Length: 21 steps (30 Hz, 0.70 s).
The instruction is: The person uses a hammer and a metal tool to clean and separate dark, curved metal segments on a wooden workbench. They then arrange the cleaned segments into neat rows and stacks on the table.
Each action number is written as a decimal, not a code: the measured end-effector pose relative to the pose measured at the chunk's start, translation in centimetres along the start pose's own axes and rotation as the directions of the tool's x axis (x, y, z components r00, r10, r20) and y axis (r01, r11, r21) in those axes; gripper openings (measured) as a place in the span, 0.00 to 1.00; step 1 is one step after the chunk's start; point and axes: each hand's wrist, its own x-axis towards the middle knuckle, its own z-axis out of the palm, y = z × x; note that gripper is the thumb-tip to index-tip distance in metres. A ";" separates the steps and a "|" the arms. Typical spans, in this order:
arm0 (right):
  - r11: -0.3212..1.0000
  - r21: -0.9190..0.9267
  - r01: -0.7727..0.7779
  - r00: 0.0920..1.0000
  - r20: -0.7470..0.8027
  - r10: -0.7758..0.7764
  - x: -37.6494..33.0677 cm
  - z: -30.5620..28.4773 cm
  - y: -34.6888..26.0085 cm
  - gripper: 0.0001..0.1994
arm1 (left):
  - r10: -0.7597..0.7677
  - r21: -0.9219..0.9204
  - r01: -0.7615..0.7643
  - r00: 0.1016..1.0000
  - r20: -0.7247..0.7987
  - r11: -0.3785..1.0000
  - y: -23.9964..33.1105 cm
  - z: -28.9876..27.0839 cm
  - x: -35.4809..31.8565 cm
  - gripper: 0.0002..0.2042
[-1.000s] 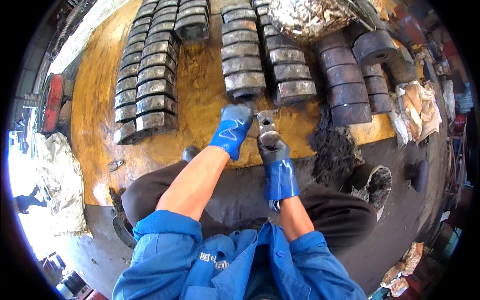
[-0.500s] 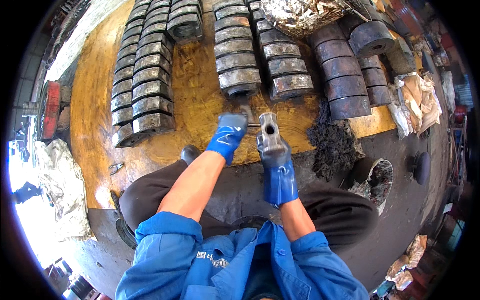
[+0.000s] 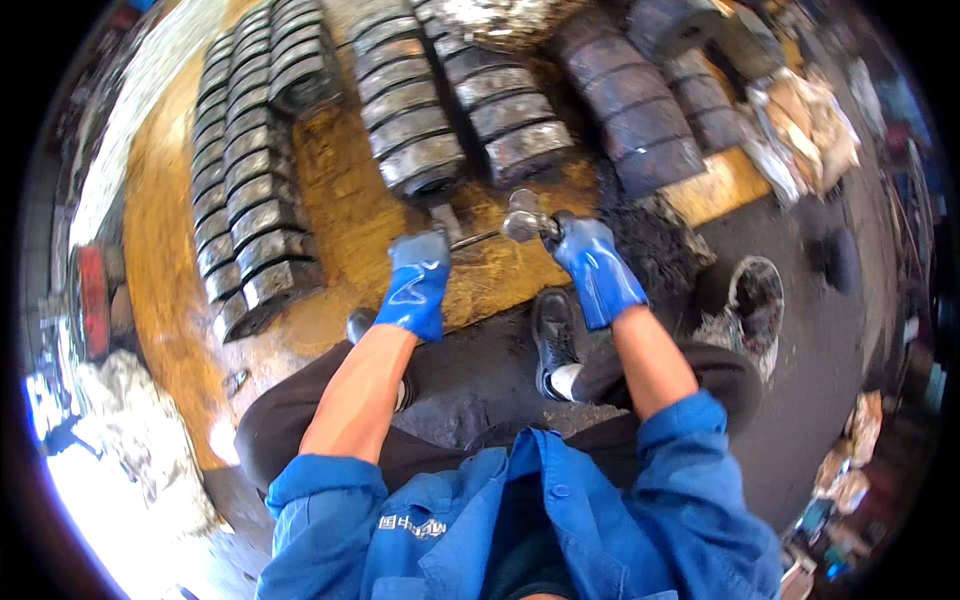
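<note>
My left hand (image 3: 416,285), in a blue rubber glove, is closed low over the yellow-brown board. A thin metal rod (image 3: 476,240) sticks out of its grip to the right, and a short flat metal piece (image 3: 445,220) shows just beyond the knuckles. The glove hides how these two join. My right hand (image 3: 598,268), gloved the same way, is wrapped round a hammer. The steel hammer head (image 3: 522,216) is by the rod's right end; whether they touch I cannot tell. Beyond my left hand, a row of curved metal blocks (image 3: 422,165) ends close by.
More rows of curved blocks (image 3: 268,215) stand on the board (image 3: 350,215) at left. Dark cylindrical pieces (image 3: 655,155) line the right, near a black fibrous heap (image 3: 655,245). A worn container (image 3: 755,310) lies beyond my right knee. My shoe (image 3: 555,340) rests at the board's near edge.
The hammer has swung down from upright, its head now turned left beside the rod. My right hand has moved right, away from the left. The whole view has shifted and tilted.
</note>
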 end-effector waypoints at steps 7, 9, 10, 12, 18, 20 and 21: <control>0.873 -0.485 -0.052 0.960 0.216 0.177 3.8 2.1 13.6 0.14 | 0.086 0.036 -0.084 0.995 -0.058 0.996 1.4 -0.4 -3.2 0.11; 0.827 -0.559 -0.052 0.999 -0.029 0.043 3.5 3.8 20.4 0.16 | 0.120 0.040 -0.116 0.986 -0.119 0.992 2.9 -0.1 -3.1 0.10; 0.864 -0.502 -0.037 0.975 -0.209 -0.080 3.7 3.6 19.8 0.16 | 0.123 -0.011 -0.125 0.985 -0.122 0.992 2.7 0.1 -3.3 0.11; 0.873 -0.485 0.048 0.956 -0.230 -0.181 3.3 1.4 15.8 0.15 | 0.105 -0.032 -0.107 0.993 -0.051 0.994 3.2 -0.6 -4.2 0.12; 0.677 -0.548 0.491 0.864 0.208 -0.458 -2.8 -5.0 -0.8 0.19 | 0.182 -0.084 -0.177 0.982 0.052 0.981 5.7 -3.9 -4.9 0.09; 0.615 -0.569 0.546 0.830 0.267 -0.490 -4.7 -4.2 -3.6 0.17 | 0.226 -0.086 -0.225 0.974 -0.003 0.971 7.0 -5.4 -5.3 0.08; 0.654 -0.554 0.515 0.852 0.250 -0.459 -5.1 -3.9 -5.0 0.16 | 0.244 -0.084 -0.246 0.969 -0.030 0.966 7.4 -5.8 -5.4 0.08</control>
